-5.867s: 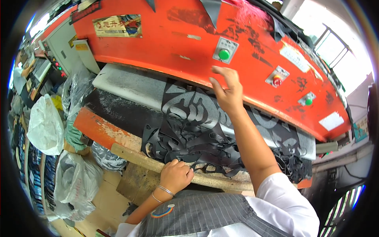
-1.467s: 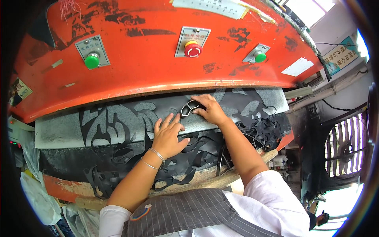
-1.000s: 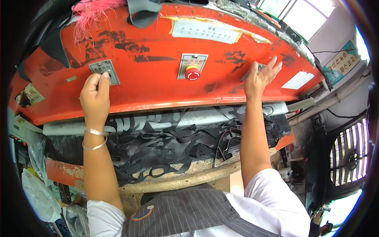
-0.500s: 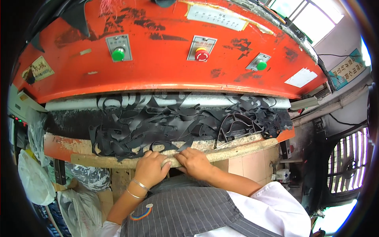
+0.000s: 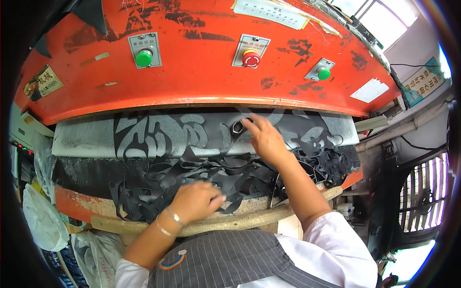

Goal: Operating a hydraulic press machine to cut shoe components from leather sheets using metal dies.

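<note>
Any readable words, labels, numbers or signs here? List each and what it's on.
Locations only; I'm not copying the wording.
Left grey plate: small printed lines.
Middle grey plate: small printed lines.
Right grey plate: too small to read.
White paper strip, top: too small to read.
Yellowish sticker, far left: large characters, smaller line below.
Teal-and-cream wall sign, right: large characters.

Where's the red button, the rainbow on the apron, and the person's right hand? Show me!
Red button [image 5: 251,59]: head view, on its round front.
Rainbow [image 5: 174,265]: head view, on its coloured arc.
Right hand [image 5: 269,142]: head view, on its back.
</note>
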The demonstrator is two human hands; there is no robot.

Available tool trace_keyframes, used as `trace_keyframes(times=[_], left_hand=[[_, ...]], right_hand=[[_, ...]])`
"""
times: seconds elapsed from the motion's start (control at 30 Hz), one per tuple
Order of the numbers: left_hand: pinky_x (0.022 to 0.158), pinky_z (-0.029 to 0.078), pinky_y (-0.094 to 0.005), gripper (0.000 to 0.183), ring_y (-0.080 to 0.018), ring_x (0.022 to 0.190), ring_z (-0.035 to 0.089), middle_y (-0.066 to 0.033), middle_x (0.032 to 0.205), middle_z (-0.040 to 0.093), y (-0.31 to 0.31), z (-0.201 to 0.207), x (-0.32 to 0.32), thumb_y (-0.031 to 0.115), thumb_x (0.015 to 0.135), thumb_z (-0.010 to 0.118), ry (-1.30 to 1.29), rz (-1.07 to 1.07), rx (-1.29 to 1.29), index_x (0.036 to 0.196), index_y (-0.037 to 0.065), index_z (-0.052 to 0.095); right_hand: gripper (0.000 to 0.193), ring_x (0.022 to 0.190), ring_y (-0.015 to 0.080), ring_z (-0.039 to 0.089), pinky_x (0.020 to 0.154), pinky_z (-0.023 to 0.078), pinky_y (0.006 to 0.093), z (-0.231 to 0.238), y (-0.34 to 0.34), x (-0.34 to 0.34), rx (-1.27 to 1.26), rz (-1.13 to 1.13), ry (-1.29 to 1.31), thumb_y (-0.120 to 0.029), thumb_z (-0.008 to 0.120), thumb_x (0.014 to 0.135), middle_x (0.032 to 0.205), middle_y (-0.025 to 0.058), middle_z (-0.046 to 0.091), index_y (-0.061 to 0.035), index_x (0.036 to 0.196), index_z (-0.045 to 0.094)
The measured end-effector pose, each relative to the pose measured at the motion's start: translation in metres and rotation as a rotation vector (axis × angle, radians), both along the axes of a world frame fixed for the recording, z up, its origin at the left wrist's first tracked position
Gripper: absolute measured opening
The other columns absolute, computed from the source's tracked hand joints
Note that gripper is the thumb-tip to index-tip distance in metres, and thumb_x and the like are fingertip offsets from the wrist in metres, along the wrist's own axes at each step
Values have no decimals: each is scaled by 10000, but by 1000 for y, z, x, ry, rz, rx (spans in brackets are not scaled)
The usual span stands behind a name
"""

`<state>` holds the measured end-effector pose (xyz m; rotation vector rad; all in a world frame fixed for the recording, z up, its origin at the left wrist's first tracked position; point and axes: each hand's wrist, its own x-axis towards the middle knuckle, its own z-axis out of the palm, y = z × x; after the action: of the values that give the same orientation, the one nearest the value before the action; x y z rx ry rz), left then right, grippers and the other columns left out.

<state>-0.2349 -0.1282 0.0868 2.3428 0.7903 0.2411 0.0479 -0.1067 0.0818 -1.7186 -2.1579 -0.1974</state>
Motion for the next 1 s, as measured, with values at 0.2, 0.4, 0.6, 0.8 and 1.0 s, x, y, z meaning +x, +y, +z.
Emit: trace_keyframes(times=[0.2,0.4,0.6,0.8,1.0], left_hand=[[910,446,-414,307,-282,1077,551,-98,1183,628,86,-56,40,244,809,691,-254,188,418,1064,74,694],[911,451,-390,289,-299,1032,537,-89,1197,617,109,-68,43,218,775,715,-360,162,211,1026,76,697],[904,476,-401,373,-302,1032,542,-131,1364,527,113,-69,53,297,764,722,-258,199,261,1069,93,654],[854,513,-395,431,-295,1025,552,-116,1422,497,128,-58,53,353,755,720,-143,172,187,1100,111,630],[870,510,-387,431,-309,1054,565,-127,1375,542,122,-51,62,320,759,733,-141,205,144,1116,101,631]], right_hand=[[475,1076,367,549,888,477,419,-28,37,16,-249,-58,166,-81,735,742,1135,177,571,-62,1192,583],[401,954,369,581,833,487,401,-27,59,5,-124,-56,434,-142,750,771,980,165,599,-36,1132,611],[506,1011,328,561,897,459,390,-46,86,5,-168,-2,343,-166,769,760,1088,141,617,-92,1233,607],[554,1093,291,541,978,423,384,-62,80,17,-113,-42,362,-194,786,754,1185,107,619,-144,1279,617],[577,1095,321,525,974,419,404,-63,75,26,-108,-47,380,-249,795,736,1219,110,596,-203,1283,615]])
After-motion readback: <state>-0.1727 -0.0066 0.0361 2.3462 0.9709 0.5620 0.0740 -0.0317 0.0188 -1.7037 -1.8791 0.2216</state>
